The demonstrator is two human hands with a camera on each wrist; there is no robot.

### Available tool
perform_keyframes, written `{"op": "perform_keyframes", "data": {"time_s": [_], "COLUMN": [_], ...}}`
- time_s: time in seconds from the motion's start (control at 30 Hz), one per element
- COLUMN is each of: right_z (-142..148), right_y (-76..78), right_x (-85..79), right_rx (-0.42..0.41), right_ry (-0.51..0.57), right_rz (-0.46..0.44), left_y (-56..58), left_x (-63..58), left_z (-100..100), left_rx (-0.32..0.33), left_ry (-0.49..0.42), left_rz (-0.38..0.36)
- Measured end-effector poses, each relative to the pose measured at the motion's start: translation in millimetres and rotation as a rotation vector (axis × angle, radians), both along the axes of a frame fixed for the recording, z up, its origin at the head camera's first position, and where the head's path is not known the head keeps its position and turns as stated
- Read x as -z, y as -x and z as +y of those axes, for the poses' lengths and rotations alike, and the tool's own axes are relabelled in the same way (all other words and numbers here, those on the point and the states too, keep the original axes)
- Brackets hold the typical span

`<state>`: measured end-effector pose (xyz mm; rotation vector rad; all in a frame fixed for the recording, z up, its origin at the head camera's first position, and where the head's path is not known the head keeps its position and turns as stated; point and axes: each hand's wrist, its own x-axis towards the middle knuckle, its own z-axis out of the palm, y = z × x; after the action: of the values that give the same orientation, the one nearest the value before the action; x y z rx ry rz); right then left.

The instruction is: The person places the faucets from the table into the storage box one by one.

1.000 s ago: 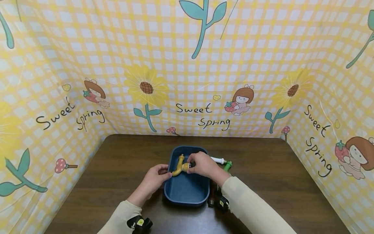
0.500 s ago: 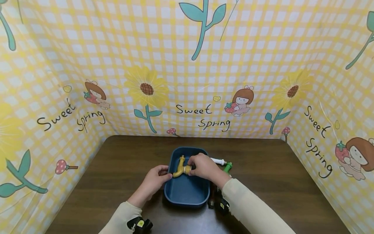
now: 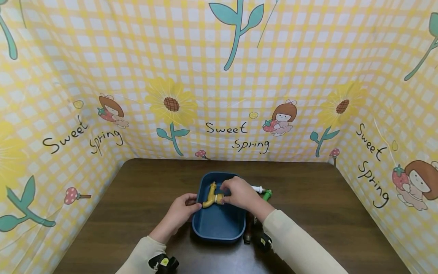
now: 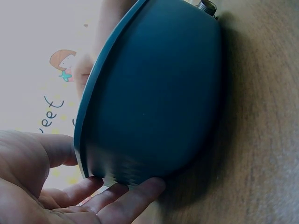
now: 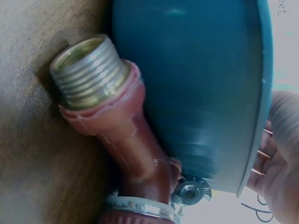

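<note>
A blue plastic basin [image 3: 219, 228] stands on the table, and my left hand [image 3: 182, 209] holds its left rim. In the left wrist view the thumb lies at the rim while the other fingers spread along the basin's outer wall [image 4: 154, 88]. A yellow faucet [image 3: 210, 198] lies inside, in the back part of the basin. My right hand [image 3: 239, 194] reaches over the right rim with thumb and index finger at the faucet's right end. That end is partly hidden, so whether they still pinch it is unclear.
Right of the basin lie a white faucet [image 3: 258, 188], a green one [image 3: 267, 195] and a reddish-brown one [image 5: 140, 163] with a threaded metal end, close against the basin wall. Yellow checked cloth [image 3: 219, 83] encloses the wooden table [image 3: 154, 179] at the back and sides.
The yellow faucet has settled slightly in the basin. Since half a second ago my right hand has lifted and drawn a little right, while the faucet stays put. The left hand keeps its place.
</note>
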<state>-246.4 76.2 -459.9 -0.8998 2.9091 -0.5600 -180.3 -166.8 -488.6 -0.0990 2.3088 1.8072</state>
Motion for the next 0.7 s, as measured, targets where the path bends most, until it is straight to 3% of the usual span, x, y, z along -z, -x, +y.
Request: {"op": "perform_keyframes", "data": {"time_s": [0.7], "right_z": [21], "right_y": [-12.5], "right_x": [-18.8], "right_rx": [-0.007], "right_ry": [0.07], "right_rz": [0.067], "left_y": [-1.1], "left_x": [-5.2], "left_z": [0], "left_rx": [0.01], "left_ry": [0.029], "left_rz": [-0.014]}}
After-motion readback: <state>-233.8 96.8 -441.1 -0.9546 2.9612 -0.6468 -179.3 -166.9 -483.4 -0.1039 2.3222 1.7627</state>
